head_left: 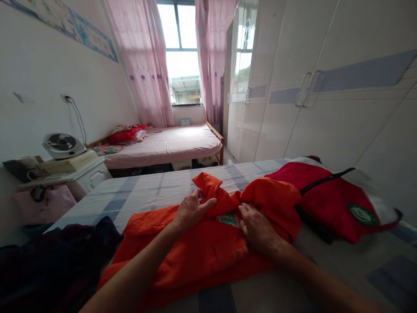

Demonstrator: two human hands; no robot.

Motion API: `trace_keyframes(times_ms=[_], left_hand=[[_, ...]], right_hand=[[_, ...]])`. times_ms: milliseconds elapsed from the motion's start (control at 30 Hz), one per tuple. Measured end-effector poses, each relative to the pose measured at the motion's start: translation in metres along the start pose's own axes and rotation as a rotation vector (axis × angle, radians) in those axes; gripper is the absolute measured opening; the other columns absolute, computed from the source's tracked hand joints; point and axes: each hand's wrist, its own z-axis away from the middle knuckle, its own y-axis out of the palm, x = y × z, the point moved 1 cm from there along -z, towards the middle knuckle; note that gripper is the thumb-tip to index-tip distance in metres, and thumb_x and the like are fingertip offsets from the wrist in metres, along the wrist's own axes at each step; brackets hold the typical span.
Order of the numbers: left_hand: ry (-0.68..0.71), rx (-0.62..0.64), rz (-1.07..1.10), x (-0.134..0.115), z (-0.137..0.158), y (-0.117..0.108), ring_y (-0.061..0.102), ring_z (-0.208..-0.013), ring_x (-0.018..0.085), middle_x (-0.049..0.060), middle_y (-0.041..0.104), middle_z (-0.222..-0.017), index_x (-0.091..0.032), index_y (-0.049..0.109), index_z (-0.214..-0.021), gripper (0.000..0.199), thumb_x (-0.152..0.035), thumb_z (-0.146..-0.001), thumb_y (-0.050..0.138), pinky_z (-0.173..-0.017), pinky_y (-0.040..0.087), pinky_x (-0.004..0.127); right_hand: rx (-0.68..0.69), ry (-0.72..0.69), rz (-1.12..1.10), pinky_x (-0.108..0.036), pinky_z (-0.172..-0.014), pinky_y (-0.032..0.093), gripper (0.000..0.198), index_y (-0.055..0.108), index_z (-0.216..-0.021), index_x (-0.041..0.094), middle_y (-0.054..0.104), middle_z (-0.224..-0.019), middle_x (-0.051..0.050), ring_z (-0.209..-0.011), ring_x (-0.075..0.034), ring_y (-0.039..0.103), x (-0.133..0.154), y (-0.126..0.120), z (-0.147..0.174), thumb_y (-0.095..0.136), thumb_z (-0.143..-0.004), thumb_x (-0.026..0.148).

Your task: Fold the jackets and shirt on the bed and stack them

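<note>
An orange shirt or jacket (195, 256) lies spread over the bed in front of me, its collar (208, 184) toward the far side. A green and white printed patch (229, 219) shows on its chest. My left hand (190, 211) rests by the collar, thumb spread away from the fingers, so it is open. Across the patch from it, my right hand (257, 228) lies open with its fingers flat on the cloth. Near that hand the fabric bunches up toward the right.
On the right lies a red, white and black garment (339, 200) with a green round badge. Dark clothing (65, 256) is heaped at the left. Beyond the checked bed sheet (156, 187) stand a second bed (176, 141), a cabinet with a fan (61, 144), and a wardrobe (325, 126).
</note>
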Motion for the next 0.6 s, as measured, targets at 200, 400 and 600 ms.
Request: trace_keyframes(times_ms=[200,400,600], left_hand=[[-0.012,0.017,0.215,-0.004,-0.013,0.021,0.059,-0.087,0.023,0.007,0.065,-0.084,-0.015,0.065,-0.083,0.021,-0.027,-0.073,0.051,-0.078,0.044,0.032],[0.021,0.263,0.427,0.004,0.014,0.006,0.063,-0.077,0.021,0.005,0.068,-0.079,-0.013,0.067,-0.084,0.028,-0.025,-0.069,0.048,-0.068,0.050,0.029],[-0.007,0.194,0.272,0.005,0.023,-0.031,0.063,-0.092,0.024,0.008,0.070,-0.093,-0.015,0.065,-0.095,0.034,-0.022,-0.064,0.052,-0.074,0.052,0.032]], right_hand=[[-0.184,0.038,0.017,-0.047,-0.103,0.038,0.061,0.042,-0.136,0.009,0.038,-0.143,-0.020,-0.131,-0.032,0.038,-0.035,-0.006,-0.011,0.047,-0.075,0.007],[-0.193,-0.302,-0.202,-0.046,-0.107,0.034,0.035,0.064,-0.102,0.021,0.053,-0.132,-0.006,-0.130,-0.024,0.038,-0.050,0.010,-0.022,0.047,-0.077,0.004],[-0.177,-0.391,-0.306,-0.040,-0.102,0.040,0.018,0.060,-0.085,0.020,0.064,-0.105,-0.006,-0.112,-0.019,0.052,-0.053,0.017,-0.018,0.048,-0.080,0.007]])
